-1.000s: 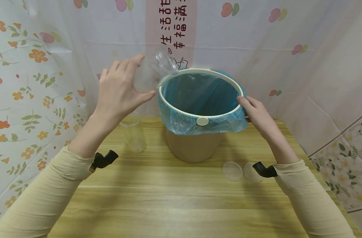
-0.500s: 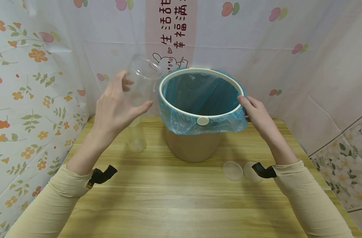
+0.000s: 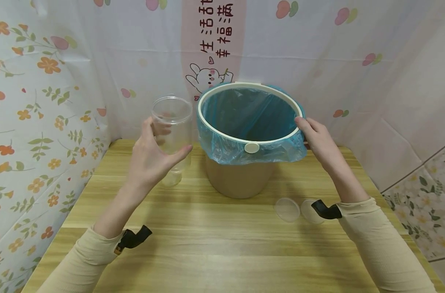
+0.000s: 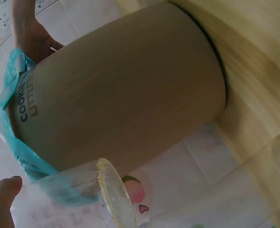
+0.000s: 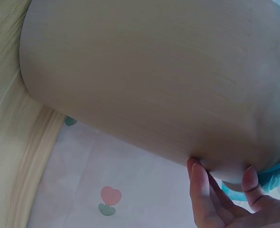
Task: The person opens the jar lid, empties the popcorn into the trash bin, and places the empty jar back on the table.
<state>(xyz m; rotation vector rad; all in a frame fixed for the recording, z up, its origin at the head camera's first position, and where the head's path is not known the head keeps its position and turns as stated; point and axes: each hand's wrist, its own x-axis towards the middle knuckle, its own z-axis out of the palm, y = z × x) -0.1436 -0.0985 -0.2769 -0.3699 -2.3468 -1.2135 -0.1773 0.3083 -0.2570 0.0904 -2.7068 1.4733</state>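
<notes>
My left hand grips a clear plastic jar round its side, open mouth up, left of the bin. In the left wrist view only the thumb shows beside this jar. Behind it stands a second clear jar on the table, mostly hidden in the head view. My right hand holds the rim of a beige trash bin, thumb on top. In the right wrist view its fingertips press the bin's wall. A blue bag lines the bin, folded over outside.
Two clear round lids lie side by side on the wooden table, right of the bin and near my right wrist. A printed cloth hangs behind, and a floral one closes off the left side.
My left hand has moved left and down from beside the bin's rim, turning the jar from tilted to upright. My right hand has stayed on the rim.
</notes>
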